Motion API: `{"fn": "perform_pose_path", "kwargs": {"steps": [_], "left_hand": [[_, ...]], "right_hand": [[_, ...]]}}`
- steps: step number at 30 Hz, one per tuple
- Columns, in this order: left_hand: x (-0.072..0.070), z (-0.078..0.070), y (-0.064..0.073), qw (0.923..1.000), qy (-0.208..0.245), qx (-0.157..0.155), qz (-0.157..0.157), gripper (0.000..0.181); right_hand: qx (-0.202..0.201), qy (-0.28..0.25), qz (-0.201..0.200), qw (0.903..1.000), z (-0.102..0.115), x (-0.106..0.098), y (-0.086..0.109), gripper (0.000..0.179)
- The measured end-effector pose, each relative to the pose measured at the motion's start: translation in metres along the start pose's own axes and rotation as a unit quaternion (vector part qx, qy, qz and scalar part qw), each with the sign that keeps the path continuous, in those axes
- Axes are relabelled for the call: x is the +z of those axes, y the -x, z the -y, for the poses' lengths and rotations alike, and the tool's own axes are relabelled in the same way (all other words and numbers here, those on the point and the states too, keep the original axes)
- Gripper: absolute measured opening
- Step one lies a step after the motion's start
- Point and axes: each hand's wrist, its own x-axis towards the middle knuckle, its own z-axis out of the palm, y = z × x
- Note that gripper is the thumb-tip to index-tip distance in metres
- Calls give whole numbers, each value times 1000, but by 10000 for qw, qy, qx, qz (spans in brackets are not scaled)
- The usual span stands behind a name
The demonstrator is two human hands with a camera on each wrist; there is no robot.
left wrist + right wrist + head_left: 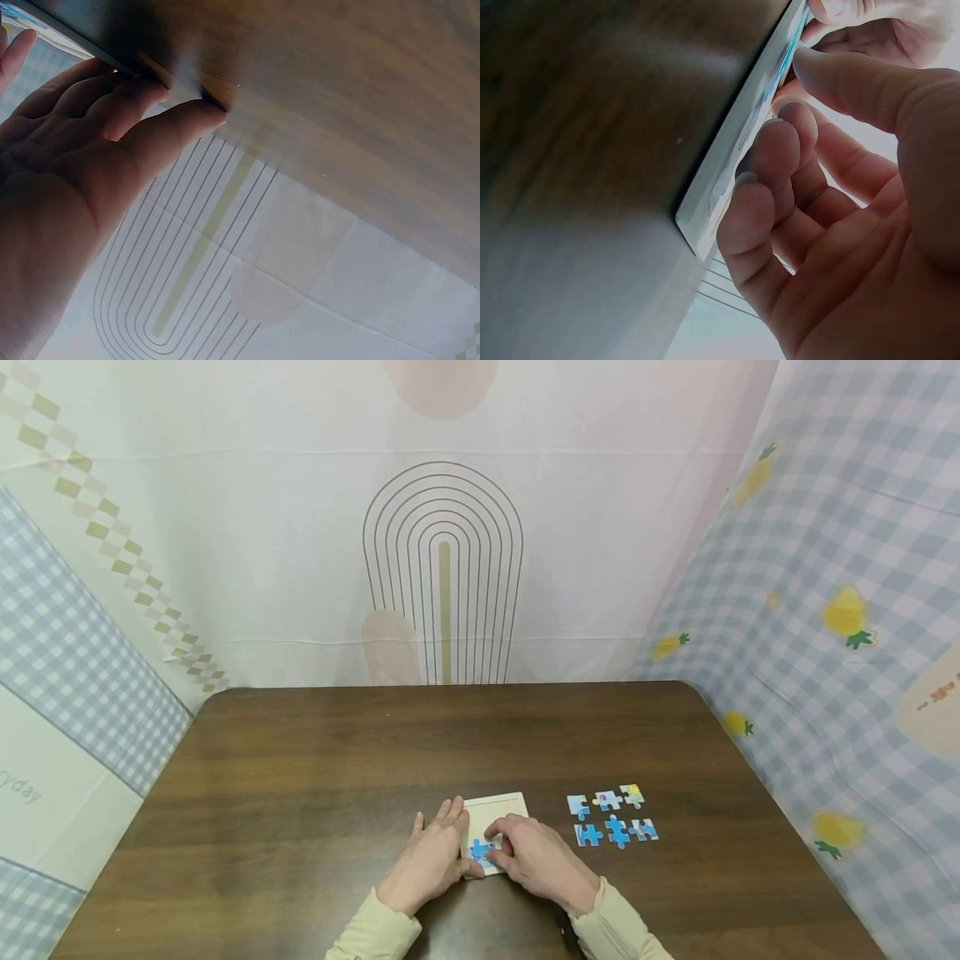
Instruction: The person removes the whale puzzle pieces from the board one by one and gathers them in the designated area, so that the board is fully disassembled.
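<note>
A pale puzzle tray [495, 804] lies on the table in the head view, with blue jigsaw pieces [478, 852] in its near part. My left hand [429, 860] lies along the tray's left side, fingers stretched out and thumb at the near left corner. The left wrist view shows these fingers [142, 112] against the tray edge. Over the tray's near right part, my right hand [536, 856] has curled fingers and pinches a jigsaw piece between thumb and index finger. In the right wrist view its thumb [855, 86] and fingertips meet the tray's surface; the pinched piece is mostly hidden.
To the right of the tray, several loose jigsaw pieces [617, 832] lie in two rows on the brown wooden table [300, 777]. A patterned white cloth [300, 568] hangs behind the table, and a blue checked cloth [795, 652] hangs along the right side.
</note>
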Motion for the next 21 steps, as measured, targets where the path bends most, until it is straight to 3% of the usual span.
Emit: {"fn": "perform_pose_path", "kwargs": {"steps": [21], "left_hand": [[-1,0,1,10000,-2,-21,61,86]], "right_hand": [[-195,100,-33,9998,-3,2,1,12]]}}
